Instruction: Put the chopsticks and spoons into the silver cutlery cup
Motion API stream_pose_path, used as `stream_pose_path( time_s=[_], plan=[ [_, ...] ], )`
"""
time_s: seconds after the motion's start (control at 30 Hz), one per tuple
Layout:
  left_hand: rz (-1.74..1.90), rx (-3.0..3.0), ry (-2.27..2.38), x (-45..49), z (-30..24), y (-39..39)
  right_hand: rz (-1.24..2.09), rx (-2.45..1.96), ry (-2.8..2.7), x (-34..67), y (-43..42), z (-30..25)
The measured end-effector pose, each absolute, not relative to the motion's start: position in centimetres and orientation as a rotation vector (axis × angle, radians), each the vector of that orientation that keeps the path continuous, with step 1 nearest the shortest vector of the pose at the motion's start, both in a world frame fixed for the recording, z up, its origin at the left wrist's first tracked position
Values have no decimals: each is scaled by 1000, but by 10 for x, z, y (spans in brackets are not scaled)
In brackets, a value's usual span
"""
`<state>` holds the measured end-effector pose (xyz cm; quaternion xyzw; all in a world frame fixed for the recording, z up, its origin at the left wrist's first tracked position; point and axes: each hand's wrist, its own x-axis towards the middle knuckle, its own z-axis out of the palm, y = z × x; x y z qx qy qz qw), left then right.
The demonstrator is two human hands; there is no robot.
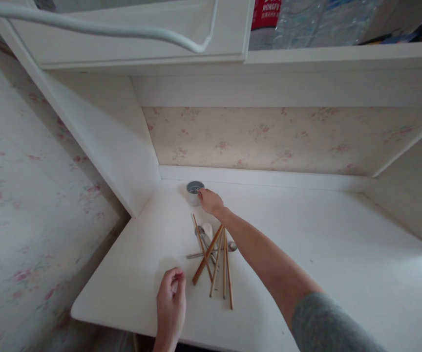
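At the back of the white desk stands a small white utensil holder with a grey inside and holes in its bottom. My right hand pinches its rim on the right side. In front of it lies a loose pile of wooden chopsticks, some crossing each other. Among them are metal spoons, one with its bowl to the right, and a white spoon. My left hand is near the desk's front edge, left of the chopsticks, its fingers curled together with nothing visible in them.
A white shelf overhangs the desk, holding plastic-wrapped bottles at upper right. A white cable or bar crosses the upper left. A side panel bounds the desk's left back.
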<state>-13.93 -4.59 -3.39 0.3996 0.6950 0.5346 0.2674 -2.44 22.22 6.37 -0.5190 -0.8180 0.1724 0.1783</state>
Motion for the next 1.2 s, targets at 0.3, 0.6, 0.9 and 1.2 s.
stream_pose_path(
  time_s=[0.3,0.6,0.9,1.2],
  plan=[
    [1335,1145,1884,-136,-32,-45,402,-1408,-1932,51,186,83],
    [1309,1278,1893,-129,-30,-43,485,-1445,-1617,154,87,68],
    [1289,1384,1916,-127,-32,-44,510,-1615,-1604,192,24,25],
    [1191,1626,1899,-116,-4,-24,487,-1605,-1704,196,19,15]
  ],
)
